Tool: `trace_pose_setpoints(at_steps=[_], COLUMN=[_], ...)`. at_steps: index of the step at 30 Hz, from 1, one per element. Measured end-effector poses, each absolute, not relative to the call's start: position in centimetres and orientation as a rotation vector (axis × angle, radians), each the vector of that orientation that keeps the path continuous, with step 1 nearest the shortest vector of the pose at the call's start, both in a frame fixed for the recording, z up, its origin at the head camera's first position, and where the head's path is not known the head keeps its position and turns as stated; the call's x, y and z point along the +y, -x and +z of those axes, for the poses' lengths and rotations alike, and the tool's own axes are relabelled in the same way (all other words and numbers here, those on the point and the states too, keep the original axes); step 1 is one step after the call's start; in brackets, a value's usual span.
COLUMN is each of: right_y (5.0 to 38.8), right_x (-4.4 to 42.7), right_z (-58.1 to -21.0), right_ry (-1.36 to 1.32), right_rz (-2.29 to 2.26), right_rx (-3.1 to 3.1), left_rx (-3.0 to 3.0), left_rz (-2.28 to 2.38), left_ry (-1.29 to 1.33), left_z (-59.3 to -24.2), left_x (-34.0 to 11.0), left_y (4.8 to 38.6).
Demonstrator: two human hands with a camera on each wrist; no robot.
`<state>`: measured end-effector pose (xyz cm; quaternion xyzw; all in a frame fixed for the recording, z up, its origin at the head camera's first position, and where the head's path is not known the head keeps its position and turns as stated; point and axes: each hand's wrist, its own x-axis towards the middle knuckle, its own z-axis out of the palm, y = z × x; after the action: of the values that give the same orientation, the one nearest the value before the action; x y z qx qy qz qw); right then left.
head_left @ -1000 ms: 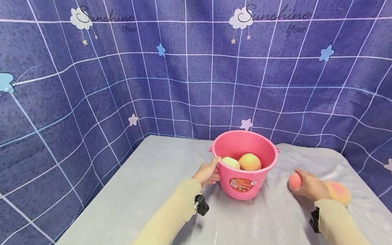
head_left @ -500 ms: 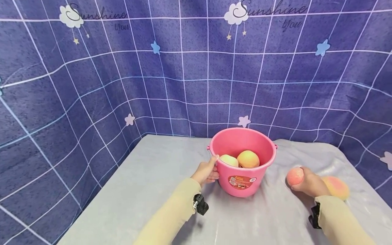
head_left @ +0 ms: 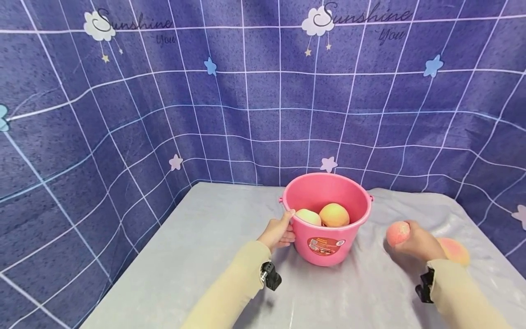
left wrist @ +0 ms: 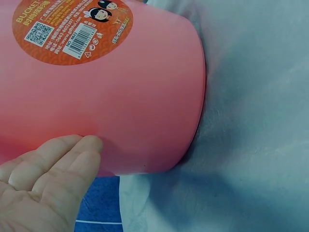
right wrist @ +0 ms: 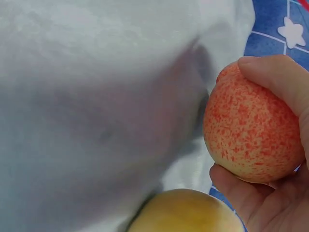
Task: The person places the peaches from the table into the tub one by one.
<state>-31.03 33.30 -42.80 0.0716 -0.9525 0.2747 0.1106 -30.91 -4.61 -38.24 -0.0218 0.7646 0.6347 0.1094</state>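
A pink bucket stands on the table with a pale yellow fruit and an orange-yellow fruit inside. My left hand holds the bucket at its left side, thumb on the rim and fingers against the outer wall. In the left wrist view those fingers lie along the pink plastic below the oval label. My right hand grips a red-speckled peach between thumb and fingers, to the right of the bucket. Behind that hand sits a yellow and pink fruit, partly hidden.
A grey-white cloth covers the table, wrinkled at the right. Blue curtains with a white grid and stars hang behind the table and along its left side.
My right hand has lifted the peach a little and turned it, so more of its top shows. The left hand keeps its hold on the bucket. The head view has shifted slightly.
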Motion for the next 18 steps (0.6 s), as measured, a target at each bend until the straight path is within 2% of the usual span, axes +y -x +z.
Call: trace_pose_setpoints(at_steps=[9, 18], right_y=[30.5, 30.7], right_x=[32.9, 32.4], right_z=[-41.3, -36.5], right_ry=[-0.206, -0.281], right_rz=[0.819, 0.743], right_rx=[-2.751, -2.746], left_rx=[2.239, 2.228], left_rz=[1.863, 1.877], left_ry=[0.059, 0.036], left_z=[-38.2, -38.1], left_x=[-4.6, -4.7], left_y=[30.6, 30.9])
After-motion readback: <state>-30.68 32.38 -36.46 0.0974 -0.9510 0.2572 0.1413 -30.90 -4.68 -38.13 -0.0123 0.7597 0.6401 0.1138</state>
